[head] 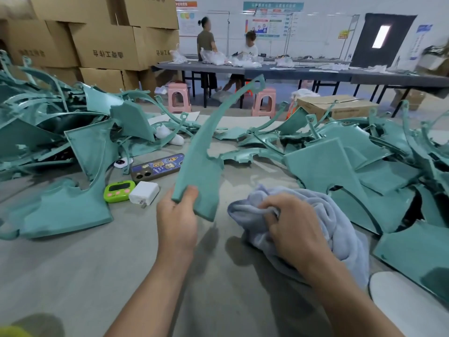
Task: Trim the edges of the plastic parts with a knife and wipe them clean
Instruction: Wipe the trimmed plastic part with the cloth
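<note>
Two hands are nearest us above the grey table: our left hand pinches the lower end of a long curved teal plastic part held tilted upward, our right hand clutches a bunched pale blue cloth just beside it, and more teal parts lie heaped beyond.

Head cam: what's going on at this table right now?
A person is working through teal plastic parts. The left hand holds one long curved part by its wide end, raised over the table. The right hand grips a bunched light-blue cloth lying on the table, not yet on the part. A left heap and a right heap of similar parts flank the spot. No knife is in view, so this looks like the wiping step.
</note>
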Demonstrator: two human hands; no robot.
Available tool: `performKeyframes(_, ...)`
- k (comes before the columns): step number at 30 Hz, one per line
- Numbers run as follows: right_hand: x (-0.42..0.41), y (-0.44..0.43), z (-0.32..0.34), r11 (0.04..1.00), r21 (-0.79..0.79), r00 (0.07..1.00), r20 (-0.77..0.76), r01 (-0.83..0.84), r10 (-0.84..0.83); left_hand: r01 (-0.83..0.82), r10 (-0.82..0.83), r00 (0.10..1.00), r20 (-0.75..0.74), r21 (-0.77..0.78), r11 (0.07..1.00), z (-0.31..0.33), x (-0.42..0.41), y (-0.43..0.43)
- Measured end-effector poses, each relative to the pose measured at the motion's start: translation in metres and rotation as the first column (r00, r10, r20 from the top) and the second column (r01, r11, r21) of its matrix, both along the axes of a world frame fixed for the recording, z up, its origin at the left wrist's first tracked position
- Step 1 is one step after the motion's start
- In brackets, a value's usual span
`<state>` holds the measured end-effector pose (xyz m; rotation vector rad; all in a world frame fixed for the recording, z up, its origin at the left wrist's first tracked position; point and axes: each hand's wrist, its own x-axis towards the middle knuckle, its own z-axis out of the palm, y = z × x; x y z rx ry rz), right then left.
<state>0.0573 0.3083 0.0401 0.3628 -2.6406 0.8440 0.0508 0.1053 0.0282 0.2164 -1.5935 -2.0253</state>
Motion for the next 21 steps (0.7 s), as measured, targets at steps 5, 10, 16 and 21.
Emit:
performKeyframes(5,0.019,-0.015,0.013,0.911,-0.410,0.934,-0.341,-0.044,-0.109,0.090,-0.095,0.995,-0.017,-0.197,0.976,0.003,0.005,0.020)
performKeyframes(10,0.027,-0.055,0.003,0.929,-0.278,0.956,-0.227,-0.244,0.184,0.376,-0.379,0.925,-0.016,-0.106,0.921,-0.004,0.008,0.038)
performKeyframes(16,0.000,-0.051,0.007,0.958,-0.279,0.973,-0.231,-0.063,-0.003,0.269,-0.274,0.957,0.095,0.056,0.961,-0.012,0.003,0.043)
performKeyframes(21,0.009,-0.041,0.015,0.983,0.038,0.948,-0.274,0.179,-0.162,0.202,-0.198,0.977,0.084,-0.041,0.979,-0.007,0.010,0.042)
